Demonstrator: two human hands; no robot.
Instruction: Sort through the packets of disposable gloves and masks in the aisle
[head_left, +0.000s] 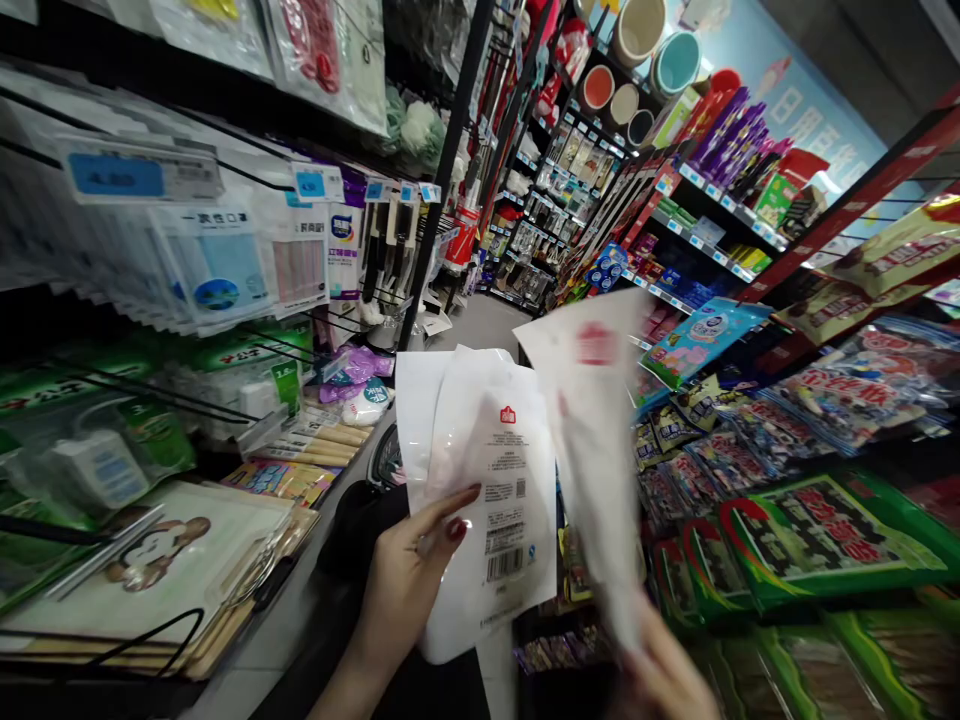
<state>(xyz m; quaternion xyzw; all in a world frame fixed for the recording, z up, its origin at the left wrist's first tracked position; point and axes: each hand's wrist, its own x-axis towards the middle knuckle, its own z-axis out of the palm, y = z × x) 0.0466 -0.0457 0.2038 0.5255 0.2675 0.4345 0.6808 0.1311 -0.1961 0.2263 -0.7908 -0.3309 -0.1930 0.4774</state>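
Note:
My left hand (420,560) is closed around the left edge of several flat white packets (510,480), its thumb on top. The front packet shows a red logo, small print and a barcode. To the right, my right hand (664,670) grips the lower end of another white packet (592,420); both are smeared by motion. That packet stands tilted beside the others, with a blurred red mark near its top. Its contents cannot be made out.
On the left, racks hold hanging mask packs (217,265), plug packs (112,460) and clipboards (165,560). Shelves on the right carry green snack bags (847,540) and a blue bag (701,340). The aisle floor (484,325) runs ahead between them.

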